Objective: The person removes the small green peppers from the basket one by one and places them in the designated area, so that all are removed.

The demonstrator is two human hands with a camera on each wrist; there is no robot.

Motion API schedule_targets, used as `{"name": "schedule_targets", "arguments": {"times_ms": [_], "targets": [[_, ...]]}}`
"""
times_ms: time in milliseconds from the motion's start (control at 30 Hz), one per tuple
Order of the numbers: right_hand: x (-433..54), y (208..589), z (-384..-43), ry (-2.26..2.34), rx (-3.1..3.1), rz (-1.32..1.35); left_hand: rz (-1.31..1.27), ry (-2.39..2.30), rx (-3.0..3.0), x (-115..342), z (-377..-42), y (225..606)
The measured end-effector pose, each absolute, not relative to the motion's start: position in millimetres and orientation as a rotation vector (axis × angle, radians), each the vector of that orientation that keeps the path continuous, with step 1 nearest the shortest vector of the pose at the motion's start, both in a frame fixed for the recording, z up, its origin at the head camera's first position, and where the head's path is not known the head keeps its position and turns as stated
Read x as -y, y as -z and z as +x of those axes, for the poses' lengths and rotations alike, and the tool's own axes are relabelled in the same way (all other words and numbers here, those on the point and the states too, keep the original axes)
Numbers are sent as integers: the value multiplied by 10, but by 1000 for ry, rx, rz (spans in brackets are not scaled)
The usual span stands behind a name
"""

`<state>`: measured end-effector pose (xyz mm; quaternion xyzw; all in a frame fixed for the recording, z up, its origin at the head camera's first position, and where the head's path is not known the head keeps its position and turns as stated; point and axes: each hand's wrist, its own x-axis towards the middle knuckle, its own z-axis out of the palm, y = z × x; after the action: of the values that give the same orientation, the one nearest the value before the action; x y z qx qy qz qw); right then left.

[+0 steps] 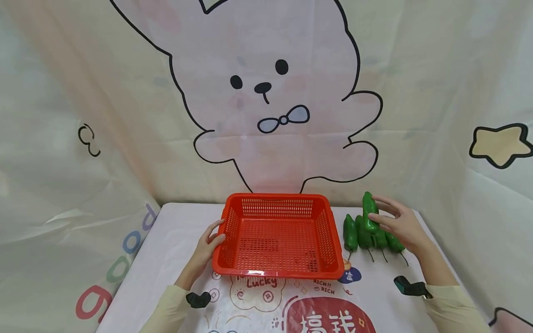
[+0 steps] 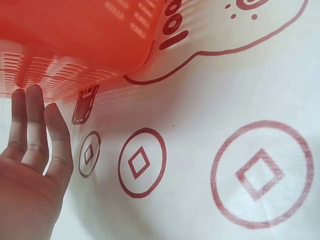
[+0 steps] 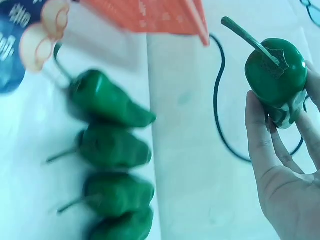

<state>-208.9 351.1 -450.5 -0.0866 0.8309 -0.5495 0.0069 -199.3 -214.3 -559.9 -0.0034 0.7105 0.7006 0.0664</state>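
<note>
A red plastic basket (image 1: pixel 276 240) with slotted walls stands on the table, nothing inside it. My left hand (image 1: pixel 210 238) holds its left rim, thumb and a finger at the edge; in the left wrist view, three fingers (image 2: pixel 35 120) lie against the outer wall. At the right, my right hand (image 1: pixel 397 222) grips a green pepper (image 1: pixel 369 212) between thumb and fingers. In the right wrist view this pepper (image 3: pixel 277 75) is held up, its stem pointing toward the camera. Several more green peppers (image 1: pixel 350 233) lie in a row below it.
A white printed cloth (image 1: pixel 187 249) covers the table. Behind it hangs a curtain (image 1: pixel 291 152) with a cartoon animal, and more printed fabric closes off both sides. The pepper row lies just right of the basket.
</note>
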Motion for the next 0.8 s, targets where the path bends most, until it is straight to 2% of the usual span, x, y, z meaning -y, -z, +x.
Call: {"name": "schedule_targets", "arguments": {"times_ms": [467,800], "targets": [[-4176,4913,-1954,1653,-2679,-255,-3,-2119,-2140,2163,-1989,5611],[-4498,5012,-1968,1584,-2696,-239,-9,-2119,-2153,2157,-2013,5637]]}}
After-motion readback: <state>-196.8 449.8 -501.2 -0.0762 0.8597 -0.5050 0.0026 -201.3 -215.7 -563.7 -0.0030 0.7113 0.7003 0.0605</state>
